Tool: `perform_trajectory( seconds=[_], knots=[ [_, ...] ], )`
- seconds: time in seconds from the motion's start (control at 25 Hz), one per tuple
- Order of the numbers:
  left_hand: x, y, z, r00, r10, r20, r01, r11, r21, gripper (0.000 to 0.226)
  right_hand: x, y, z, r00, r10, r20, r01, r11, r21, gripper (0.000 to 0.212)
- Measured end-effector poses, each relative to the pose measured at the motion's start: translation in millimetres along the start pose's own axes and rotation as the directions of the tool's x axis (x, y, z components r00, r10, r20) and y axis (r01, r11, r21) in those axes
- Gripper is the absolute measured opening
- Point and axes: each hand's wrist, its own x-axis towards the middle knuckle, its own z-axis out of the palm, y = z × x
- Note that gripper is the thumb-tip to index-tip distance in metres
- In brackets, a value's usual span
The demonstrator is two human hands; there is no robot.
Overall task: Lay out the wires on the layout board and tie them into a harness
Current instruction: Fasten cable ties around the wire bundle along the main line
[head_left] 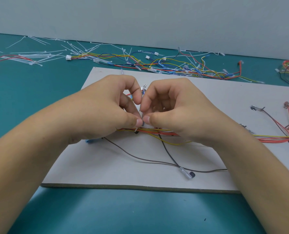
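Wires [157, 131] lie bunched across the middle of the board [106, 166]. Red, yellow and white strands run side by side from beneath your hands toward the right edge, where a few branch off to terminals [257, 108]. Your left hand [106, 112] and right hand [179, 110] meet over the bundle, thumbs almost touching, each pinching a white tie [138, 108] that rises between them. Your fingers hide whether its tail is already through the head. A black wire [167, 150] and a brown wire [141, 159] stray from the bundle toward the near edge of the board.

The bundle looks light and limp. Its strands will likely slide over one another and fan out unless you keep them pressed together, so hold right beside the loop, not far along the run. The tie appears thin, springy and slick. Grip its tail flat between thumb and forefinger and pull steadily, or it may slip. The bare metal terminals look easy to bend, so lift any strand by its insulation.

Spare ties [39, 56] and spare leads [157, 65] litter the green tabletop [22, 107] behind the board.
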Motion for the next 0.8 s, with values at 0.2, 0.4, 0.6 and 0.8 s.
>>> perform_trajectory(
  seconds=[0.2, 0.4, 0.6, 0.8],
  knots=[
    [-0.5, 1.6, -0.7, 1.0, -0.006, -0.007, 0.006, 1.0, -0.004, 0.03, -0.1, 0.1, -0.1, 1.0, 0.006, -0.02, -0.006, 1.0, 0.002, 0.02],
    [0.1, 0.8, -0.7, 0.998, 0.019, -0.054, -0.014, 0.996, 0.088, 0.013, -0.3, -2.5, -0.5, 0.998, -0.002, -0.061, 0.003, 1.0, 0.014, 0.027],
    [0.2, 1.0, 0.9, 0.994, 0.059, -0.087, -0.043, 0.985, 0.168, 0.004, 0.8, -3.7, 1.6, 0.994, -0.025, -0.105, 0.022, 0.999, -0.03, 0.022],
    [0.4, 0.6, 1.6, 0.992, 0.073, -0.101, -0.056, 0.984, 0.166, 0.005, 0.4, -5.0, 5.6, 0.99, -0.031, -0.137, 0.023, 0.998, -0.06, 0.023]
  ],
)
